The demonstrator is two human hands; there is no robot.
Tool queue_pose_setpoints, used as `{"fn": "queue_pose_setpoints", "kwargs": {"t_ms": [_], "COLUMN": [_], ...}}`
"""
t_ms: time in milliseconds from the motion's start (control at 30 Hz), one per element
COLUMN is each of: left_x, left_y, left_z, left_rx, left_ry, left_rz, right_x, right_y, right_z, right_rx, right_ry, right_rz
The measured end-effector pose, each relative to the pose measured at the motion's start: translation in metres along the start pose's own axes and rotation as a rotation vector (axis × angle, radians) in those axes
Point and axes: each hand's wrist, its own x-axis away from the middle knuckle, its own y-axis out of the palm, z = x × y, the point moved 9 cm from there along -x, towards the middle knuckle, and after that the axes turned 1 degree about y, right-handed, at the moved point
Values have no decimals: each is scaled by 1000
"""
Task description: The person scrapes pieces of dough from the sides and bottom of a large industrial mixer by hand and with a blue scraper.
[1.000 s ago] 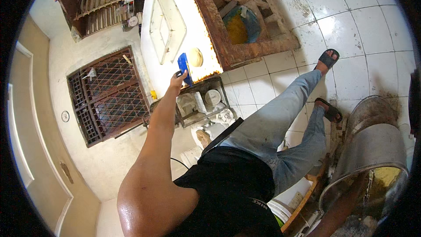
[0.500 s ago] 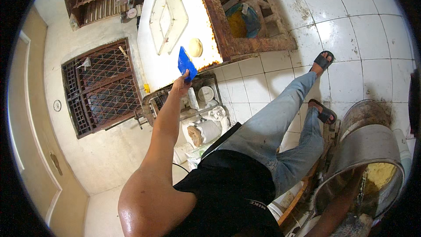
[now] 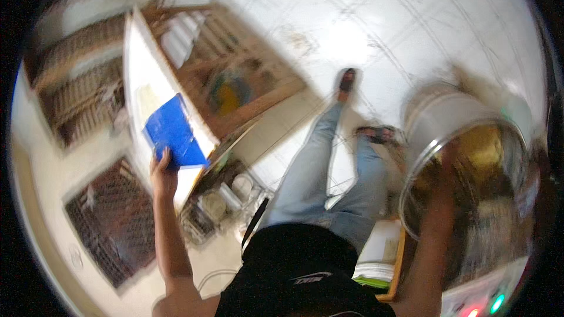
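Observation:
My left hand (image 3: 165, 166) grips a flat blue plastic scraper (image 3: 176, 126), held up over the white tabletop (image 3: 141, 58). My right hand (image 3: 448, 161) reaches down inside a steel mixing bowl (image 3: 429, 117) that holds a yellow dough-like mass (image 3: 479, 147); its fingers are hidden in the blur. The picture is smeared by motion, so small items on the tabletop cannot be made out.
Behind the tabletop stands a rusty slatted frame (image 3: 258, 88). Wooden racks (image 3: 76, 94) and a grille (image 3: 108, 217) are left. Containers (image 3: 220, 205) sit below the table. A control panel (image 3: 482, 293) with red and green lights is lower right. Tiled floor (image 3: 382, 23) lies ahead.
The view has swung, blurring the scene. My left hand has lifted the scraper toward me, and it shows larger and flatter. My right arm is still in the bowl.

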Motion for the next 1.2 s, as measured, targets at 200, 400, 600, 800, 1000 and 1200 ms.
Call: {"fn": "queue_pose_setpoints", "kwargs": {"t_ms": [200,400,600,800,1000,1200], "left_x": [48,0,15,-24,-13,-5], "left_y": [247,346,415,426,433,442], "left_z": [4,-81,-42,-52,-63,-51], "left_rx": [-134,-327,-435,-468,-580,-510], "left_ry": [-18,-138,-60,-80,-55,-49], "left_rz": [-431,-669,-794,-772,-781,-823], "right_x": [-67,-52,-41,-129,-44,-97], "right_y": [-55,35,21,-43,50,-16], "right_z": [-5,42,65,5,22,0], "right_rx": [-148,145,293,-115,206,52], "right_ry": [-49,74,204,233,149,234], "right_rz": [332,42,-85,209,-153,59]}}
